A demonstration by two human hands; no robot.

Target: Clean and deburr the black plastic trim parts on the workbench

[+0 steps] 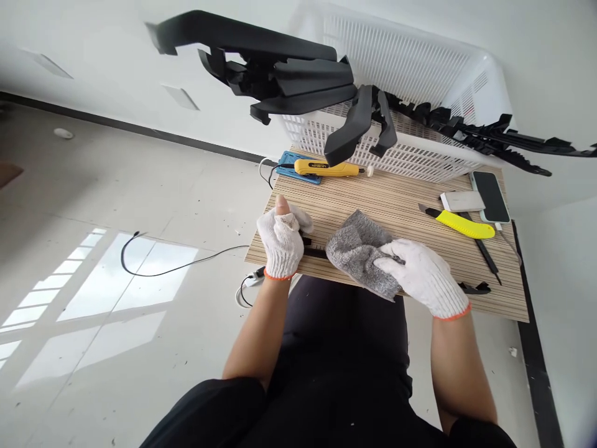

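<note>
A long black plastic trim piece lies along the front edge of the wooden table. My left hand, in a white knit glove with the thumb tip bare, is closed around its left end. In my right hand, also gloved, a crumpled grey cloth is gripped and rests over the middle of the trim. The cloth and my right hand hide much of the piece. A black end shows to the right of the right glove, probably of the same trim.
Behind stands a white plastic basket with several black trim parts jutting out. On the table lie a yellow power tool on a blue tray, a yellow-green utility knife, a white block, a phone and a thin black tool.
</note>
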